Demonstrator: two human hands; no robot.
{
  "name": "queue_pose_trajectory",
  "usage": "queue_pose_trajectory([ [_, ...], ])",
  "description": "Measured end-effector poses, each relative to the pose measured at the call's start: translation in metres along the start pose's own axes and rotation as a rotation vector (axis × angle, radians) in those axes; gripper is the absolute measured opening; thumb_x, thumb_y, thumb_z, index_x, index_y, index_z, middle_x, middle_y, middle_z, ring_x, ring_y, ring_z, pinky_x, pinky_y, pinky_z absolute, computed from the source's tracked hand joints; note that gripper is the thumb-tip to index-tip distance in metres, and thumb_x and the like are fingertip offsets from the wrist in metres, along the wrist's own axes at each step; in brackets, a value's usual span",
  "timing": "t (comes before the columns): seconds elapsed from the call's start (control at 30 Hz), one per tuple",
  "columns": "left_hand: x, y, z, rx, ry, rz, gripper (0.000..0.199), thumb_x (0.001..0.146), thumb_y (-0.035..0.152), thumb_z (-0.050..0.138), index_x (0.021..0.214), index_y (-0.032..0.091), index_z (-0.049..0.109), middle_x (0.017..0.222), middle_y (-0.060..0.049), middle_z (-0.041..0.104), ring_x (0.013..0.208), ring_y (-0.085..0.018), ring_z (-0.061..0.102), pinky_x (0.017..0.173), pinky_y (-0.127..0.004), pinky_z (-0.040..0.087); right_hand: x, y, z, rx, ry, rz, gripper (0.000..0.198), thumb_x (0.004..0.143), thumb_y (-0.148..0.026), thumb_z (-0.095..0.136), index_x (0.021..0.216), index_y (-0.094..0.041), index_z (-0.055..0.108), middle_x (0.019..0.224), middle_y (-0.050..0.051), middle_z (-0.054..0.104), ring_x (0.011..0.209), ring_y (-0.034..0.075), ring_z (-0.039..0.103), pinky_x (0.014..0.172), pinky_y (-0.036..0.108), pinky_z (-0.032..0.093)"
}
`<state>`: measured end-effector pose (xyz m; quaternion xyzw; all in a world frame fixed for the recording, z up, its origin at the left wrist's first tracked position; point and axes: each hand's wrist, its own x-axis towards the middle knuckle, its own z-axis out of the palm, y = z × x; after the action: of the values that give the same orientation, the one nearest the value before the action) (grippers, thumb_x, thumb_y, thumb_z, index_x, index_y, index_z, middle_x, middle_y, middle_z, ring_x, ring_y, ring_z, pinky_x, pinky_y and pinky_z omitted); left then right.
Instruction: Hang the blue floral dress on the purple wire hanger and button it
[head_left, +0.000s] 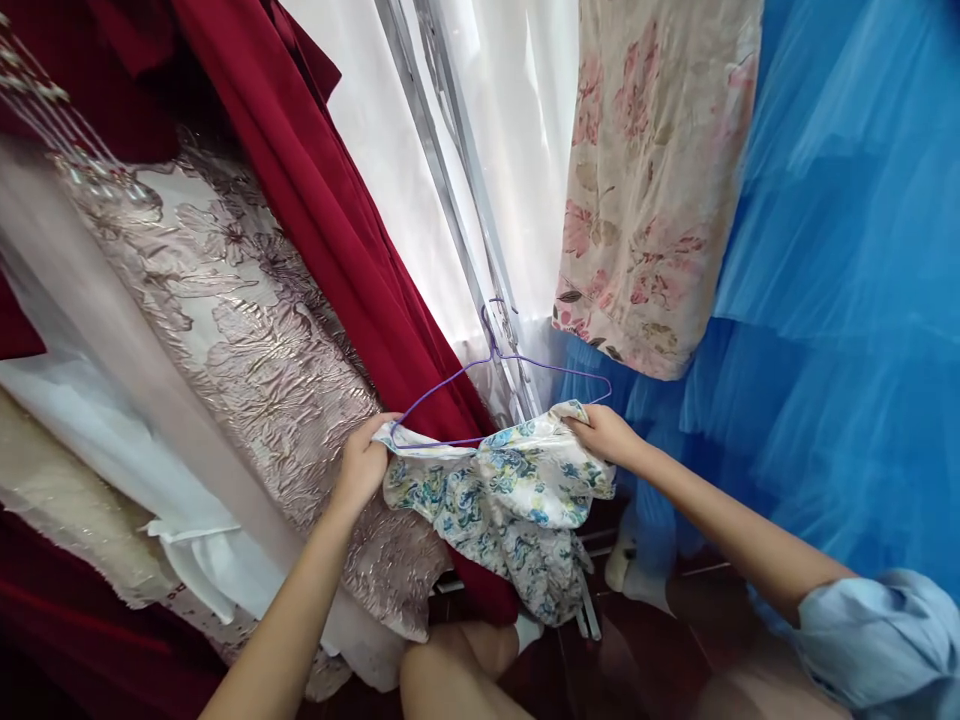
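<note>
Between my two hands hangs a white garment with a blue, green and yellow floral print (525, 500). A thin purple wire hanger (442, 385) sits at its top edge, its hook pointing up and away from me. My left hand (365, 465) is closed on the garment's left top corner, beside the hanger's left end. On the other side my right hand (604, 437) pinches the right top corner, just below the hanger's right end, which stands apart from the cloth there. The garment's lower part bunches and droops toward the floor.
Long gowns hang on the left: a dark red one (315, 190) and a pinkish embossed one (255, 340). To the right are a pink floral dress (645, 200) and a blue tulle gown (840, 250). Metal rack poles (450, 180) stand before a white curtain (517, 90).
</note>
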<state>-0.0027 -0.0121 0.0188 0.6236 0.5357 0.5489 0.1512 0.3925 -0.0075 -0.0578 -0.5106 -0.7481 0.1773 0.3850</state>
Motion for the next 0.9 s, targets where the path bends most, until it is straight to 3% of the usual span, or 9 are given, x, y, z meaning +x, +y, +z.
queue_pose_trajectory([
  [0.07,0.001,0.008,0.009,-0.084,0.077,-0.024,0.037,0.063,0.015,0.050,0.091,0.019,0.074,0.084,-0.005,0.072,0.080,-0.022,0.064,0.075,-0.029,0.050,-0.005,-0.005,0.002,0.004,-0.008,-0.035,0.029,0.093,-0.030,0.045,0.087,-0.018,0.070,0.085,0.006,0.073,0.079,0.023,0.066,0.066,0.025,0.040],
  [0.2,0.002,0.025,0.009,-0.072,0.214,0.090,0.034,0.063,0.012,0.053,0.091,0.018,0.072,0.084,-0.004,0.070,0.077,-0.017,0.062,0.068,-0.023,0.048,-0.008,-0.018,0.005,-0.053,-0.021,-0.037,0.028,0.094,-0.030,0.046,0.085,-0.018,0.070,0.086,0.007,0.074,0.078,0.022,0.066,0.064,0.024,0.037],
  [0.33,-0.001,0.031,-0.004,-0.308,0.268,-0.091,0.023,0.062,0.011,0.056,0.081,0.015,0.068,0.078,-0.004,0.069,0.069,-0.015,0.061,0.062,-0.021,0.049,-0.005,-0.029,0.002,-0.194,-0.055,0.047,0.030,0.094,-0.034,0.050,0.082,-0.016,0.070,0.083,0.011,0.074,0.076,0.024,0.067,0.060,0.026,0.033],
  [0.5,-0.012,0.028,-0.015,-0.568,0.200,-0.188,0.018,0.063,0.007,0.056,0.078,0.015,0.060,0.088,-0.009,0.073,0.087,-0.019,0.068,0.078,-0.026,0.056,0.000,-0.033,0.001,-0.277,-0.078,0.124,0.030,0.093,-0.036,0.052,0.087,-0.015,0.072,0.090,0.015,0.075,0.084,0.027,0.068,0.062,0.028,0.034],
  [0.6,-0.017,0.030,-0.017,-0.647,0.225,-0.241,0.018,0.064,0.005,0.055,0.078,0.015,0.060,0.089,-0.009,0.073,0.094,-0.020,0.069,0.085,-0.028,0.056,0.003,-0.031,0.003,-0.285,-0.093,0.105,0.029,0.094,-0.034,0.052,0.088,-0.015,0.072,0.094,0.015,0.075,0.086,0.027,0.069,0.062,0.028,0.035],
  [0.77,-0.020,0.035,-0.015,-0.542,0.248,-0.214,0.017,0.067,0.008,0.058,0.081,0.014,0.065,0.086,-0.006,0.073,0.081,-0.017,0.069,0.076,-0.024,0.056,0.004,-0.025,0.001,-0.287,-0.083,0.106,0.029,0.093,-0.034,0.052,0.090,-0.015,0.072,0.095,0.015,0.075,0.087,0.028,0.069,0.064,0.028,0.037],
  [0.9,-0.012,0.044,-0.002,-0.429,0.216,-0.149,0.015,0.070,0.014,0.055,0.081,0.016,0.065,0.084,-0.004,0.073,0.083,-0.018,0.069,0.076,-0.027,0.055,0.001,-0.026,-0.001,-0.290,-0.103,0.090,0.027,0.094,-0.033,0.052,0.090,-0.016,0.072,0.094,0.014,0.075,0.088,0.027,0.069,0.063,0.027,0.036],
])
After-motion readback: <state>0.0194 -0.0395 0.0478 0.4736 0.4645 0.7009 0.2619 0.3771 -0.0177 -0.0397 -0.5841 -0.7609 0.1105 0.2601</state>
